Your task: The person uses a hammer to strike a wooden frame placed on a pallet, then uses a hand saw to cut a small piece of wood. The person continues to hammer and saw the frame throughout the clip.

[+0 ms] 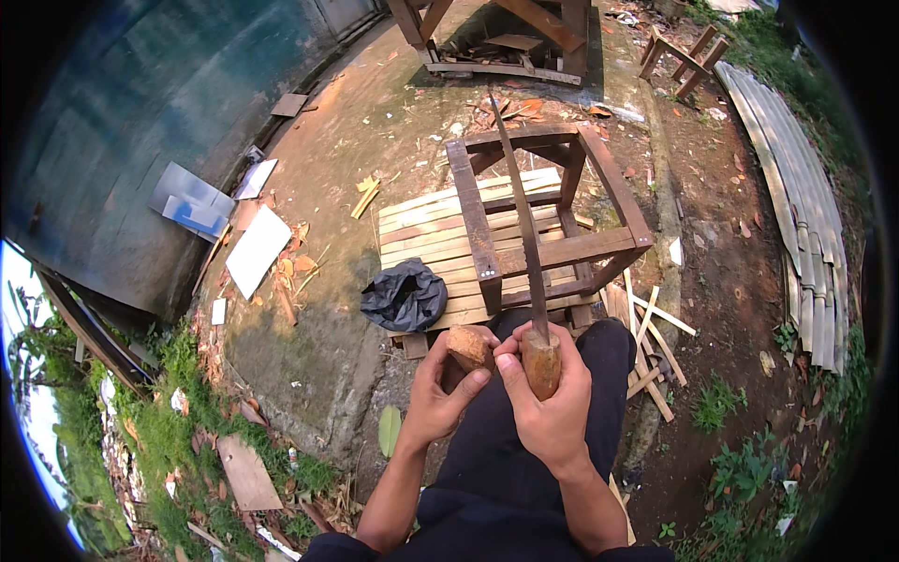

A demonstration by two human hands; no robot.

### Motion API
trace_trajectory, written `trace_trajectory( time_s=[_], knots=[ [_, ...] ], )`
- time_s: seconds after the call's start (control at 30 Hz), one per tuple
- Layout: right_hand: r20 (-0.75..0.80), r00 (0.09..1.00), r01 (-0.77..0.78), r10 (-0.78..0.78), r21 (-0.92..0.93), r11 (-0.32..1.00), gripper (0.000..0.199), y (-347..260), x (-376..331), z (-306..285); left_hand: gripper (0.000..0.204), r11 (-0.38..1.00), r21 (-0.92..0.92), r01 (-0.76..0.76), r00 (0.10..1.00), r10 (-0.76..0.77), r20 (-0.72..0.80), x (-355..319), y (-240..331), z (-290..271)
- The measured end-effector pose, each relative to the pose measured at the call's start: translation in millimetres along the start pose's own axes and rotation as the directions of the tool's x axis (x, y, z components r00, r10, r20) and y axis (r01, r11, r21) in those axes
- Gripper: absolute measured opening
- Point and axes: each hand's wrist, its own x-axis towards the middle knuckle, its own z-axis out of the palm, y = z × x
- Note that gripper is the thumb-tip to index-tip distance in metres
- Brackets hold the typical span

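Observation:
My right hand is closed round the wooden handle of a machete. Its long, narrow dark blade points up and away from me, passing in front of a brown wooden frame. Between the thumb and fingers of my left hand is a rough brown block with a rounded end; I cannot make out its material. Both hands are close together above my lap, with the block beside the machete's handle.
Low wooden slats lie ahead under the frame, with a black plastic bag on their near left corner. Loose wood strips lie right of my knee. A wooden workbench stands farther off; corrugated sheets lie at right.

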Motion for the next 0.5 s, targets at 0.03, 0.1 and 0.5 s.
trace_trajectory(
  time_s=[0.03, 0.1, 0.5],
  knots=[
    [-0.004, 0.999, -0.043, 0.043, 0.026, 0.999, 0.027, 0.3, 0.3, -0.9, 0.043, 0.988, -0.145, 0.054, 0.998, -0.047, 0.051, 0.2, 0.5, -1.3],
    [-0.010, 0.999, -0.035, 0.036, 0.063, 0.997, 0.025, 0.1, -1.1, -4.9, 0.048, 0.886, -0.427, 0.181, 0.981, -0.130, 0.146, 0.2, 1.1, -4.0],
    [0.001, 0.962, -0.274, 0.274, 0.019, 0.962, 0.024, 21.5, -25.6, -13.5, 0.043, 0.854, -0.480, 0.203, 0.978, -0.198, 0.061, -4.9, -1.9, -4.7]
  ],
)
